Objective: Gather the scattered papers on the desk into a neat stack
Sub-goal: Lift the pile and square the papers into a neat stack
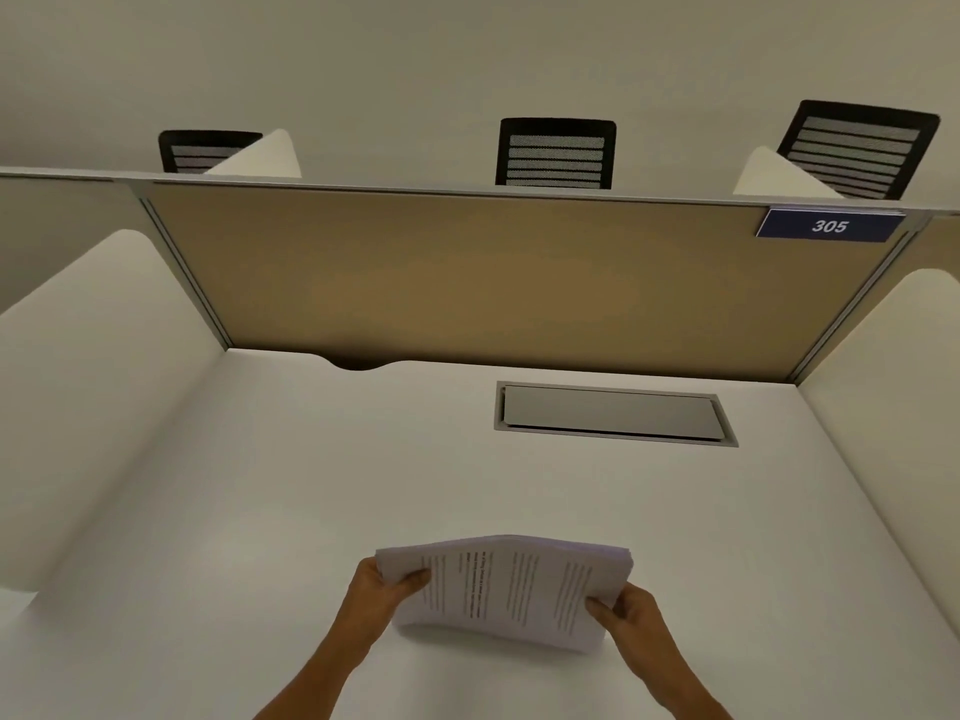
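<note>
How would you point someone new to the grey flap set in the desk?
Start at the tan partition along the back of the white desk. Just in front of it, right of centre, a flat grey flap lies flush in a rectangular frame. Unlike the dark rounded notch at the desk's back edge to its left, it is rectangular and closed.

Left hand gripping; right hand gripping

both hands, left hand and right hand, hold a bowed stack of papers by its side edges over the white worktop.
</note>
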Available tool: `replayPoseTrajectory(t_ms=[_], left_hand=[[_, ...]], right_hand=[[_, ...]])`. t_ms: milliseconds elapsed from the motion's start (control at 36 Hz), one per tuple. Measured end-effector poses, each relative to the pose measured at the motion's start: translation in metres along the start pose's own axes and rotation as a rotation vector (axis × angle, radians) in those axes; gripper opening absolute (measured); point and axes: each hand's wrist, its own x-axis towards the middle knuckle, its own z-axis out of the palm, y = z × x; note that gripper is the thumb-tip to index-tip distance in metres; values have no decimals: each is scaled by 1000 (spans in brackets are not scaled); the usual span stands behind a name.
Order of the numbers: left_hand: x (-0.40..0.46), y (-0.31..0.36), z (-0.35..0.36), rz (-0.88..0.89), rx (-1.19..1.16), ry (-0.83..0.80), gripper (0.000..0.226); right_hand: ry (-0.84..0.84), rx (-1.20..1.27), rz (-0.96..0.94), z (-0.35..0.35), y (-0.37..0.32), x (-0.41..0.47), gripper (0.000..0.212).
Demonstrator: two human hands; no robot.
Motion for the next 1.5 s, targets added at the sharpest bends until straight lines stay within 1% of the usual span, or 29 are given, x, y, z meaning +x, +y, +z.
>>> replayPoseTrajectory(t_ms=[83,278,417,528,639,750,861,889,1000,1028,1111,1139,1194,1278,1333,1444,1500], left_hand=[[-1,-4,-1,11,15,-14,20],[0,-4,-5,36,58,-22,17],[-2,-11,-5,34,42,-48,23],[-2,-13,-5,33,39,-34,23],[-4,-16,-5,40,47,-26,20],[-7,-19,-1,42,41,-23,21],[-9,-21,0,42,20,-20,21],[-8,-22,-1,45,18,-22,20],[-9,-24,-3,60,27,-36,20],[-9,-25,-3,60,35,-40,21],[-9,-27,-5,55,71,-59,28],[-9,-28,-5,51,80,-60,29],[-7,-30,-5,48,81,-46,27],[-5,-31,-4,49,74,-3,20],[-5,-31,-3,44,67,24,16],[-7,-33,-2,43,76,42,16],[-8,-34,-2,47,87,26,20]], right_hand=[[7,14,-9,1,-2,0,21],[60,-5,-1,0,-8,-2,22],[59,-46,-1,3,-9,-4,17],[85,-61,-13,2,-14,-3,19],[97,-94,-31,-1,-13,-3,29],[90,-123,-41,-1,-7,-4,22],[97,-132,-55,1,-6,-1,24],[102,-135,-61,2,-6,-1,26],[136,-141,-101,4,-7,0,49],[146,-136,-109,4,-6,-1,51],[155,-129,-124,4,-6,-4,44],[155,-128,-134,4,-6,-5,46],[154,-144,-161,3,-5,-5,53],[140,-168,-180,2,-8,-7,56],[139,-169,-186,1,-9,-8,53],[123,-174,-170,1,-13,-11,28],[115,-189,-155,0,-12,-10,23]])
